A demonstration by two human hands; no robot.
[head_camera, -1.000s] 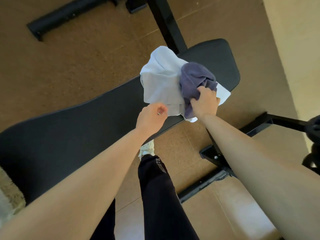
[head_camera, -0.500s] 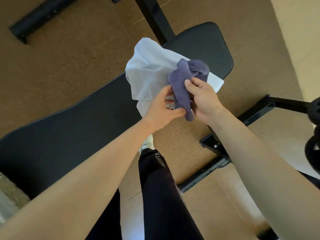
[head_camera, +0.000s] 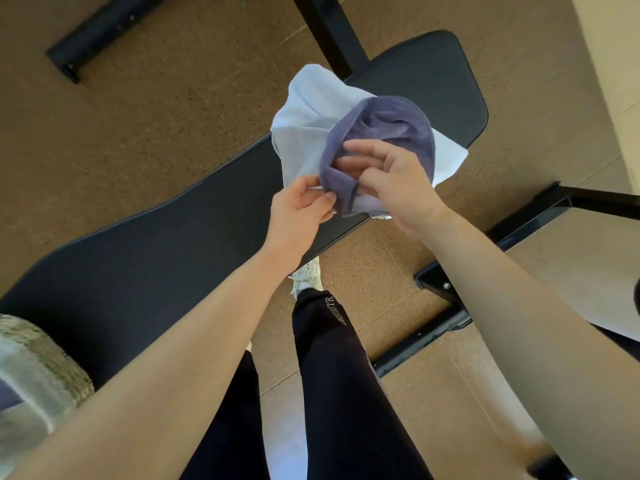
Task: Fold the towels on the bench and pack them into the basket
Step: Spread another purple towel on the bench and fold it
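Note:
A crumpled dark purple towel (head_camera: 384,126) lies on top of a pale blue-white towel (head_camera: 304,133) near the far end of the black padded bench (head_camera: 156,265). My left hand (head_camera: 298,206) pinches the purple towel's near edge between thumb and fingers. My right hand (head_camera: 391,181) holds the same towel just to the right, fingers curled into its folds. A woven basket (head_camera: 45,362) stands on the bench at the lower left, with light cloth showing inside it.
The bench's black metal frame (head_camera: 519,230) runs along the floor at right, and another black bar (head_camera: 104,29) lies at top left. My legs in dark trousers (head_camera: 332,375) stand against the bench's near side on a brown cork floor.
Both hands have shifted their hold on the purple towel, which has spread wider from a bunched lump. The camera has tilted, bringing the basket into view at the lower left.

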